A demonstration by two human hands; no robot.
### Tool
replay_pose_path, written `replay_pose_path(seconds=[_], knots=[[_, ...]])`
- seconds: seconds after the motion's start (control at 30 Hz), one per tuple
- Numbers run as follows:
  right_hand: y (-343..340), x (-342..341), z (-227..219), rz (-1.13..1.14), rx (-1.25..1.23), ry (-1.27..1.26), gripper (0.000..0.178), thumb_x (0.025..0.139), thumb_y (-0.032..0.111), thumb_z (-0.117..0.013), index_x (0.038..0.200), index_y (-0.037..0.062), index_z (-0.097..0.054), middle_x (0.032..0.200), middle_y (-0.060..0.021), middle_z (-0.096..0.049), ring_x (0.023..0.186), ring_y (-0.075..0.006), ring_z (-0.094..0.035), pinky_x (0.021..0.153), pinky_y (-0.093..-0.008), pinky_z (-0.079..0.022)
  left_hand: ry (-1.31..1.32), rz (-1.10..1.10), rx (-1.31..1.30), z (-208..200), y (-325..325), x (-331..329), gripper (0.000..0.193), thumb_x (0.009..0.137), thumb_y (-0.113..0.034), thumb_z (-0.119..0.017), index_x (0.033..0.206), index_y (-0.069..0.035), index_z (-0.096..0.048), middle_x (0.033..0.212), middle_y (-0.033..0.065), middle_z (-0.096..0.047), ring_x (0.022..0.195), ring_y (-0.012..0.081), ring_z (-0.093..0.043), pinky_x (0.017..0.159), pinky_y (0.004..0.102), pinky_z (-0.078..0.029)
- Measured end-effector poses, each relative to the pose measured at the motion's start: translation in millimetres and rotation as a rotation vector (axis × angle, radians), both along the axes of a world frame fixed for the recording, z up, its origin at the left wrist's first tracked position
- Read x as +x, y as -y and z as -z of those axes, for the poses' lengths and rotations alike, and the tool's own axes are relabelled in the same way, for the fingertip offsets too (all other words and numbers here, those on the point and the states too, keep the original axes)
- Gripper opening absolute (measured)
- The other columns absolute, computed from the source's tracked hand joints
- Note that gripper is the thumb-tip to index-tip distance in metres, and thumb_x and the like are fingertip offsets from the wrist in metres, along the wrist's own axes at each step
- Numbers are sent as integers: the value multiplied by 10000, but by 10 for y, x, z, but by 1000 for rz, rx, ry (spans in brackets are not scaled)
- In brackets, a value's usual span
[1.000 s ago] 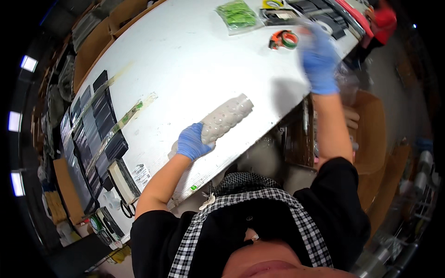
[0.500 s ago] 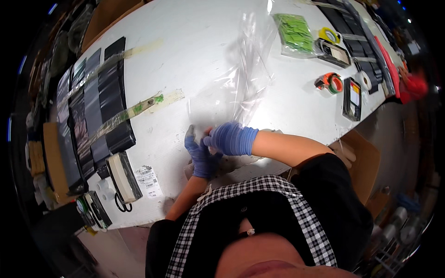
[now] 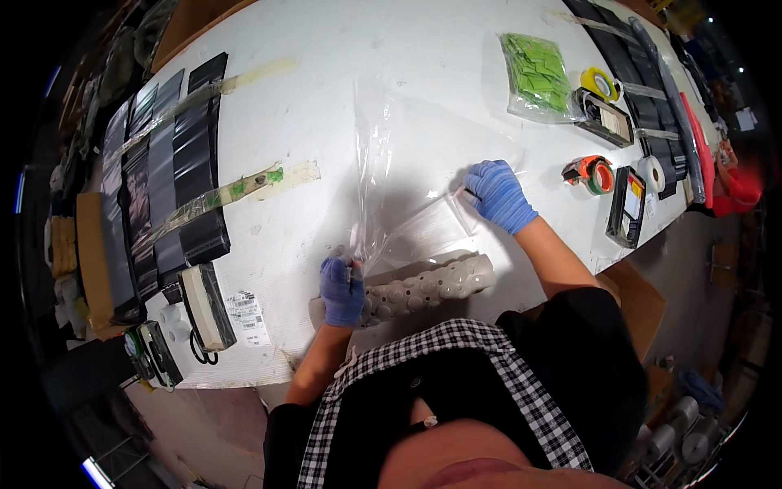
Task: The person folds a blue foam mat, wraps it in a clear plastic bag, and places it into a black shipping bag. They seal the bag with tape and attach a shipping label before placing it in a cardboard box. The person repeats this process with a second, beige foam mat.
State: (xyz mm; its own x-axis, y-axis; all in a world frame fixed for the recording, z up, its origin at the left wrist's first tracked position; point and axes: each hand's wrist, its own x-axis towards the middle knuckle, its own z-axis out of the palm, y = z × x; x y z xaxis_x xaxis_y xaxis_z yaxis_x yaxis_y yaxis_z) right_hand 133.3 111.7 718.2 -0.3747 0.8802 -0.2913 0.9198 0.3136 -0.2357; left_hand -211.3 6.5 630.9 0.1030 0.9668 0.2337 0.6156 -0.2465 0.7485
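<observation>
A large clear plastic bag point(image 3: 373, 163) is spread over the white table, with its near edge stretched between my gloved hands. My left hand point(image 3: 341, 293), in a blue glove with grey fingertips, is closed on the left part of that edge. Farther out and to the right, my right hand point(image 3: 500, 196) grips the other side of the bag, fingers bent downward. Between me and the bag lies a grey rolled item point(image 3: 432, 287) with round bumps on its surface. My left hand covers part of its left end.
Dark flat plastic bags point(image 3: 195, 163) lie taped down on the left, near a black-edged box point(image 3: 208, 306) and a white label point(image 3: 247, 318). At right are a bag of green packets point(image 3: 538, 73), a yellow tape roll point(image 3: 600, 83), an orange tape dispenser point(image 3: 588, 174) and a small tray point(image 3: 627, 208).
My hands have moved apart: the right one outward to the right and away from me, pulling the bag's edge wide. The grey bumpy roll now shows more fully.
</observation>
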Motion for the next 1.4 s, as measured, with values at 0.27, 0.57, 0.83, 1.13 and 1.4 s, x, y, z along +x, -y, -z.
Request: replay_pose_path(seconds=[0.27, 0.57, 0.83, 1.13, 1.4], knots=[[-1004, -676, -1531, -220, 1162, -265, 123, 767, 182, -779, 846, 188, -686, 632, 4, -522, 576, -204, -530, 543, -346, -392, 164, 21, -69, -258, 26, -13, 89, 912, -124, -659, 948, -72, -596, 768, 114, -620, 667, 259, -590, 646, 358, -485], [-1766, -2303, -867, -317, 988, -612, 345, 860, 156, -625, 1202, 109, -622, 1151, -94, -618, 1041, -267, -611, 846, -424, -483, 925, -377, -562, -232, -62, -86, 243, 998, -276, -543, 818, -113, -538, 633, -13, -497, 523, 100, -462, 725, 328, -535], [-581, -1244, 342, -298, 487, -196, 473, 890, 397, -603, 1275, 123, -583, 1236, -110, -580, 1189, -287, -527, 906, -425, -457, 926, -441, -737, -123, -133, -93, 178, 1012, -217, -515, 889, -91, -541, 569, -13, -483, 465, 90, -443, 706, 342, -560], [-5, -1011, 87, -186, 83, 14, 403, 902, 472, -615, 1130, 139, -621, 927, -65, -614, 821, -235, -614, 759, -407, -491, 998, -553, -725, -94, -196, -199, 169, 988, -208, -539, 867, -91, -547, 582, -1, -480, 467, 102, -436, 644, 325, -560], [-297, -1362, 378, -33, 1, 155, 740, 887, 611, -550, 1509, 254, -368, 1575, -178, -252, 1444, -439, -229, 1107, -636, -211, 1006, -669, -814, -277, -264, -169, 135, 949, -205, -617, 902, -90, -564, 721, -2, -517, 568, 105, -486, 650, 301, -514]])
